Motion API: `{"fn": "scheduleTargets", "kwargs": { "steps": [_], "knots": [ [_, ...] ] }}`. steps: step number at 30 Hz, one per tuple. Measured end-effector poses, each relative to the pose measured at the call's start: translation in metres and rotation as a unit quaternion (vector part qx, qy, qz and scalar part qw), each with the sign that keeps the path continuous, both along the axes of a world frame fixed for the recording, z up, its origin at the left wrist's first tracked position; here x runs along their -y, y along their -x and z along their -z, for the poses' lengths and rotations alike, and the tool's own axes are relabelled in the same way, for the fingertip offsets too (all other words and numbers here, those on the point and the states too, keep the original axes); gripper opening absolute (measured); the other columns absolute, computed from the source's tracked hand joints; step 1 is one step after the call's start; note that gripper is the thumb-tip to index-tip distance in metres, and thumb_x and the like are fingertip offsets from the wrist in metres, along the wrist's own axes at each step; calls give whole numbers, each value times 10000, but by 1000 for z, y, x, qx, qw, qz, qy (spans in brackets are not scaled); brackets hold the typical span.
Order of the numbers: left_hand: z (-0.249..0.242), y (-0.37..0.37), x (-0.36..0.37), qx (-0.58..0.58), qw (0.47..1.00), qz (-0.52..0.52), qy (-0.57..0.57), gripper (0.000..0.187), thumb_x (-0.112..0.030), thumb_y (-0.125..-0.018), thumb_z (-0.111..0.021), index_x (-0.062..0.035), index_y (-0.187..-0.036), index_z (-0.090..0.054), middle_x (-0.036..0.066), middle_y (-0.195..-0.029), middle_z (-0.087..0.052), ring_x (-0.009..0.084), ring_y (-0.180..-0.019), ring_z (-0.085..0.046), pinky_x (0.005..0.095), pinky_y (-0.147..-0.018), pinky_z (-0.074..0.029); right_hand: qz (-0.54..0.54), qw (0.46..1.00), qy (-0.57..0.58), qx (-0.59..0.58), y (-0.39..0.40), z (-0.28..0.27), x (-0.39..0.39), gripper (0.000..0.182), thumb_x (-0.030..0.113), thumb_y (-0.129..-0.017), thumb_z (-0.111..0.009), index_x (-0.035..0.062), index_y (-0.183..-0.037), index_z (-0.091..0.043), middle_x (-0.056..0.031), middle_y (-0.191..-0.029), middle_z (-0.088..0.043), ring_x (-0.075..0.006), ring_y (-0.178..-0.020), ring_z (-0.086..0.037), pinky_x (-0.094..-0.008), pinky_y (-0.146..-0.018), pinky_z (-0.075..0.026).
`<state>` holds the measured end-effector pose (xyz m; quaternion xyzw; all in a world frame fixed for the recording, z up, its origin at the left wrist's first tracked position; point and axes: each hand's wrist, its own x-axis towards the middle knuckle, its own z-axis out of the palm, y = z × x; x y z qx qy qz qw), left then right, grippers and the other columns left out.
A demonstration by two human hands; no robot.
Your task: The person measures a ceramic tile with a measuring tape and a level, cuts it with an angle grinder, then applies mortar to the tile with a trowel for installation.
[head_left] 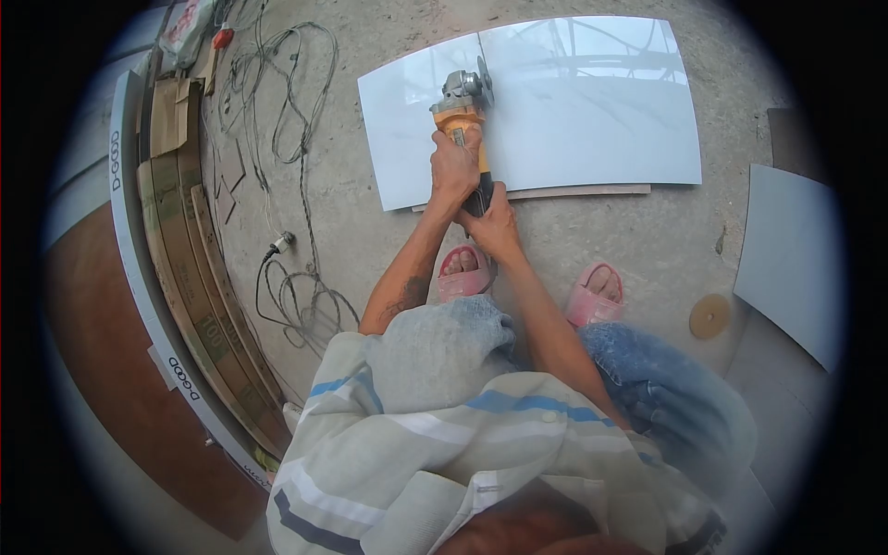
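My left hand [453, 168] is wrapped round the yellow body of an angle grinder [457, 118]. Behind it, my right hand [494, 225] grips the black rear handle of the same tool. The grinder's disc [486, 81] stands on edge over a glossy white tile [592, 120] lying on the floor. A thin dark line runs across the tile from the disc to the far edge. Under the near edge of the tile, a thin strip of board [583, 191] sticks out.
Tangled cables [277, 120] and a plug [282, 242] lie on the concrete at left, beside long cardboard boxes [180, 231]. To the right are a round tan disc [709, 316] and another pale tile [795, 250]. My feet in pink sandals [592, 301] stand close behind the tile.
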<state>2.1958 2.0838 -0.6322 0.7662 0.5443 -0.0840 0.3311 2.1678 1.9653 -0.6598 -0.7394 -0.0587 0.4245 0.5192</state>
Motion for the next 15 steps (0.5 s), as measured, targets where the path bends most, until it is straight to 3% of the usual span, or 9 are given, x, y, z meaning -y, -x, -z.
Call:
{"fn": "scheduleTargets", "kwargs": {
  "steps": [3,7,15],
  "knots": [
    [1,2,1,19,1000,8,-10,760,-580,-911,-451,150,-1101,-359,419,-912,-579,539,-902,-599,520,-803,-491,0,1000,-4,-30,1,1,1,630,365,-669,-810,-26,-1016,-460,-172,-839,-642,-265,-745,-652,-374,-654,-507],
    [2,2,2,16,1000,3,-9,759,-580,-910,-454,148,-1104,-359,416,-915,-581,536,-902,-600,518,-795,-492,3,999,-8,-34,1,-1,2,640,371,-666,-810,-29,-1020,-457,-173,-838,-641,-261,-738,-651,-371,-650,-507],
    [1,9,8,20,1000,11,-14,761,-588,-907,-461,140,-1105,-356,406,-903,-587,533,-898,-602,515,-789,-493,-2,999,8,-53,2,-12,9,670,370,-657,-812,-21,-1072,-461,-223,-986,-626,-367,-957,-618,-435,-807,-478]
  ]
}}
